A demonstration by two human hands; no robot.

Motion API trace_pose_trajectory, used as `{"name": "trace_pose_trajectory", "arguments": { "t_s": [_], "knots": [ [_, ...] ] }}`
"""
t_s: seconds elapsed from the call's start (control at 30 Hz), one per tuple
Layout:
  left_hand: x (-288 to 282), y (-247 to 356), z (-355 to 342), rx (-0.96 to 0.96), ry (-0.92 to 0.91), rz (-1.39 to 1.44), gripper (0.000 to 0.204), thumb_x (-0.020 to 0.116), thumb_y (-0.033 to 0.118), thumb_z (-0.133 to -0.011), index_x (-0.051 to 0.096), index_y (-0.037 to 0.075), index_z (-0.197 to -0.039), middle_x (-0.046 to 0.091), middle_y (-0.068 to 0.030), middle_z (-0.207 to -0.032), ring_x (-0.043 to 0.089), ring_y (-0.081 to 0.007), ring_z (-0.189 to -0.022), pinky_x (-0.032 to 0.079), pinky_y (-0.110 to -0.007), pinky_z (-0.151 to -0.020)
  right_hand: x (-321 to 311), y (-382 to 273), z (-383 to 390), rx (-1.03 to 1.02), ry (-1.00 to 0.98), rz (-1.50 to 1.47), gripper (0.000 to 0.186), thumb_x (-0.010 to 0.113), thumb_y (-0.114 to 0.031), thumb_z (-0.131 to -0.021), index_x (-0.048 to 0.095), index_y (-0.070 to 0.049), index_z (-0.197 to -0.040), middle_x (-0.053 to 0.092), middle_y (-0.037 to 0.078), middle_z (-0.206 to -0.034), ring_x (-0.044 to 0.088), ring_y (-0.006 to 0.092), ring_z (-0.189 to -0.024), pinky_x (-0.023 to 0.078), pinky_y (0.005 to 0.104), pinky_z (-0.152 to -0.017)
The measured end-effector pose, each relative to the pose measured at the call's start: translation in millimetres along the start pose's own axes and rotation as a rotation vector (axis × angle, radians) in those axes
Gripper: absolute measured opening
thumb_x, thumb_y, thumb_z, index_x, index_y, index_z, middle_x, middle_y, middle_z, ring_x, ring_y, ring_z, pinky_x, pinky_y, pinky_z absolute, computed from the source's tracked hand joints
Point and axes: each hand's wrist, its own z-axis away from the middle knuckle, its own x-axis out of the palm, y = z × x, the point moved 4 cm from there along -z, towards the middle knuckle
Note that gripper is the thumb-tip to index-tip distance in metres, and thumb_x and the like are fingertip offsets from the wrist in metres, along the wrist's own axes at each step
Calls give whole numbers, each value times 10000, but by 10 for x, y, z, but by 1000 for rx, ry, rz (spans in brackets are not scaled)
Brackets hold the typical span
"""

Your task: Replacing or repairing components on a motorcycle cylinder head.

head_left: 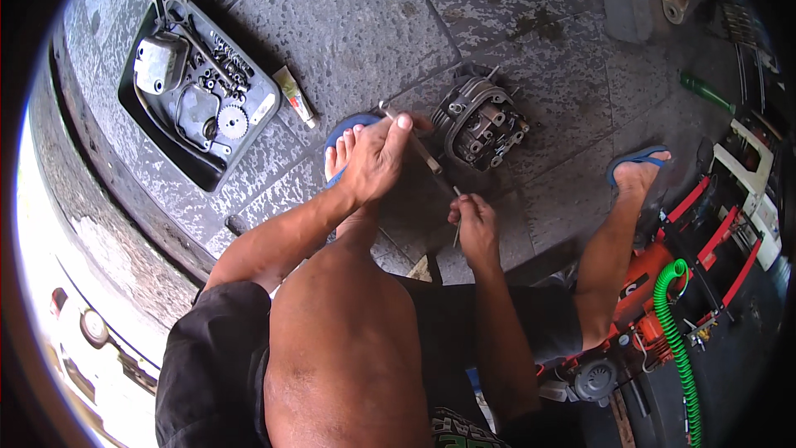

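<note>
Grey mottled tile floor [365, 41], across most of the frame. Dark tray [261, 87], upper left, containing loose metal parts. Finned metal cylinder head [485, 129], right of centre, lying on the floor. Left hand [377, 162], centre, just left of the cylinder head; thumb extended, grasping a slim brownish stick [427, 156], centre, slanting down toward the other hand. Right hand [477, 228], below the cylinder head; fingertips pinching a thin rod [457, 236]; cannot tell whether rod and stick are joined.
</note>
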Motion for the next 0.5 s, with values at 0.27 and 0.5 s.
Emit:
{"name": "trace_pose_trajectory", "arguments": {
  "t_s": [0.27,0.5],
  "knots": [
    [183,0,142,41,-289,170,381,498,287,-1082,607,-37,-1252,691,-57,-875,640,-116,-824,506,-272,-802,-24,248,-97,33,-22,237,288,515,-236,-1009,624,-6,-873,598,26,-757,570,100,-705,458,272,-641],
    [188,275,185,371,-334,26,257,591,167,-1024,669,-9,-1194,675,-108,-945,664,-191,-874,525,-314,-783,159,-293,240,-29,-115,-229,416,514,-406,-1040,653,-16,-988,546,20,-695,477,103,-560,404,274,-529]
  ]
}}
